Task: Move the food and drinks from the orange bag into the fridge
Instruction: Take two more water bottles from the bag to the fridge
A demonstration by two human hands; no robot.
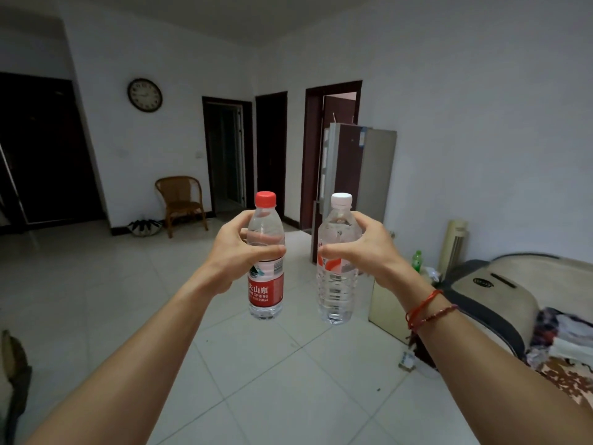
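Wicker chair (181, 200) on tiled floor (256, 364)

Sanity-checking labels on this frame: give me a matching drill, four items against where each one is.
Things:
1. red-capped bottle
2. white-capped bottle
3. wicker chair
4. green bottle

Places:
a. gripped in the right hand
b. against the wall that bears the clock
c. gripped in the left hand
d. low down by the right-hand wall

Pairs: 1-c, 2-a, 3-b, 4-d
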